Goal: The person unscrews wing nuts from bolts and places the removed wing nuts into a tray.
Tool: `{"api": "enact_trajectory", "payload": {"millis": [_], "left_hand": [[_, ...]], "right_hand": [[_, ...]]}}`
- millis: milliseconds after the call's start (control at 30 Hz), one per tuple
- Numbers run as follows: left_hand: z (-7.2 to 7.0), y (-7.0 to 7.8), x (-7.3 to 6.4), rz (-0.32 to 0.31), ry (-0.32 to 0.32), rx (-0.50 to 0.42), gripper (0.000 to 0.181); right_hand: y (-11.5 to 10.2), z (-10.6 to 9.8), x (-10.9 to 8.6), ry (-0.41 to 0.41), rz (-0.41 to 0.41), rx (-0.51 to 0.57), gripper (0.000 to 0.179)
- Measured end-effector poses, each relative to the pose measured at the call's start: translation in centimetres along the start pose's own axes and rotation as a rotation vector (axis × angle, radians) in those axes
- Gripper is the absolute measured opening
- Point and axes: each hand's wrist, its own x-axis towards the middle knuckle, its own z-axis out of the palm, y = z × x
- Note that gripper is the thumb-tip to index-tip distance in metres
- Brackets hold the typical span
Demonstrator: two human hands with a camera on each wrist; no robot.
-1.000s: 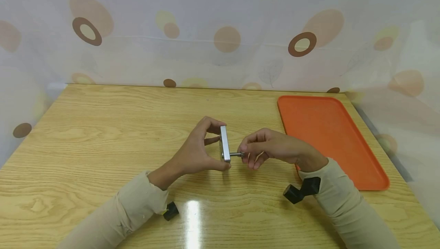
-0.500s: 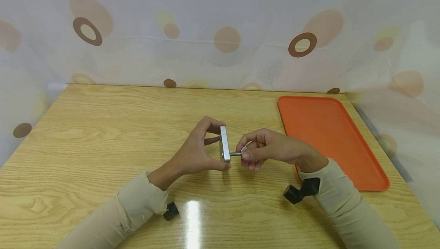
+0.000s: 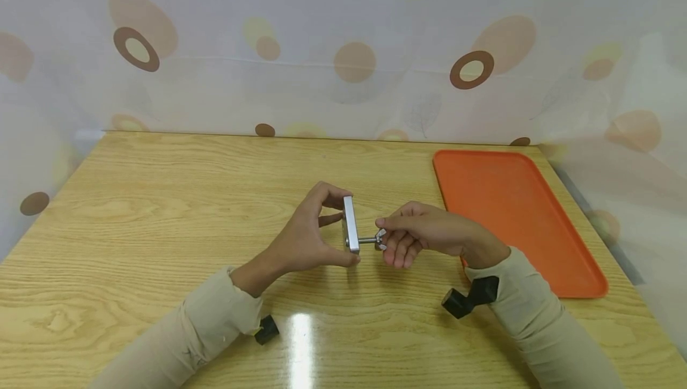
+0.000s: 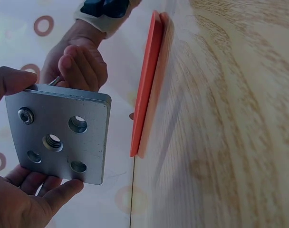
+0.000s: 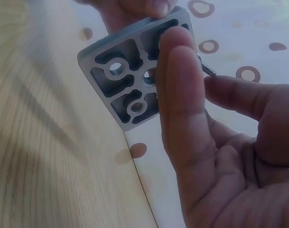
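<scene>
A square silver metal plate [image 3: 351, 225] with several holes is held on edge above the table, its ribbed, hollowed face [image 5: 120, 71] toward my right hand. My left hand [image 3: 308, 240] grips it by opposite edges, thumb on one and fingers on the other. A bolt [image 3: 367, 240] passes through one corner hole; its socket head [image 4: 25, 115] shows on the flat face. On the bolt's far end sits a wing nut [image 3: 380, 238]. My right hand [image 3: 424, 228] is right beside it, thumb tip at a wing, with the index and middle fingers [image 5: 185, 90] straight and apart from the thumb.
An orange tray [image 3: 499, 210] lies on the right of the wood-grain table [image 3: 161, 210]. A patterned cloth [image 3: 300, 37] hangs behind and at the sides. Black camera mounts [image 3: 472, 298] sit on the wrists.
My right thumb and fingers have shifted about the wing nut, pinching it half a second ago and now parted, leaving it in view. My left hand and the plate have stayed put.
</scene>
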Motion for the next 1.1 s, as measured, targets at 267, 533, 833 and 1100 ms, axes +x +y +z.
{"api": "enact_trajectory", "payload": {"millis": [267,533,833,1100], "left_hand": [[0.0,0.0,-0.02,0.007,-0.003,0.002,0.083],[0.03,0.03,-0.02,-0.027,-0.001,-0.004,0.083],[0.09,-0.06,-0.01,-0.035,-0.003,-0.012,0.082],[0.13,-0.01,0.0,-0.04,-0.001,-0.008,0.082]], "right_hand": [[-0.23,0.09,-0.15,-0.01,-0.033,-0.011,0.033],[0.24,-0.46,-0.16,-0.03,-0.087,-0.052,0.024],[-0.08,-0.35,-0.33,-0.024,-0.11,-0.129,0.021],[-0.11,-0.29,-0.39,-0.055,-0.155,-0.147,0.023]]}}
